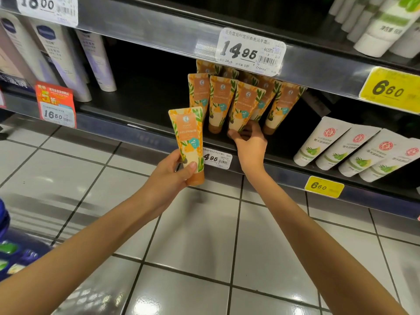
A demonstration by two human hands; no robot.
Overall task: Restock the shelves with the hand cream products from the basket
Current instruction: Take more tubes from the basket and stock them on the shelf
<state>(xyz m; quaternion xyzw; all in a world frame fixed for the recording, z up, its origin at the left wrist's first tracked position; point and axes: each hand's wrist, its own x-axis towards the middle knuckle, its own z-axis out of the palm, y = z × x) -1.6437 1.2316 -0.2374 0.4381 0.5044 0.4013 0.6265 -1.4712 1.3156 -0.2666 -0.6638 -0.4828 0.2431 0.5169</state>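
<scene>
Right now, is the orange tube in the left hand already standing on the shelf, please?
No, the left hand holds the orange tube in front of the shelf, apart from the shelved tubes.

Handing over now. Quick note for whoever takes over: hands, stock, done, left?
Left hand holds one orange tube upright, in front of the shelf.
Right hand pinches the base of a front-row tube on it.
Done: a cluster of shelved orange tubes stands there.
Left: seat the front-row tube, shelve the held one, then check the basket at lower left; contents blurred.
</scene>
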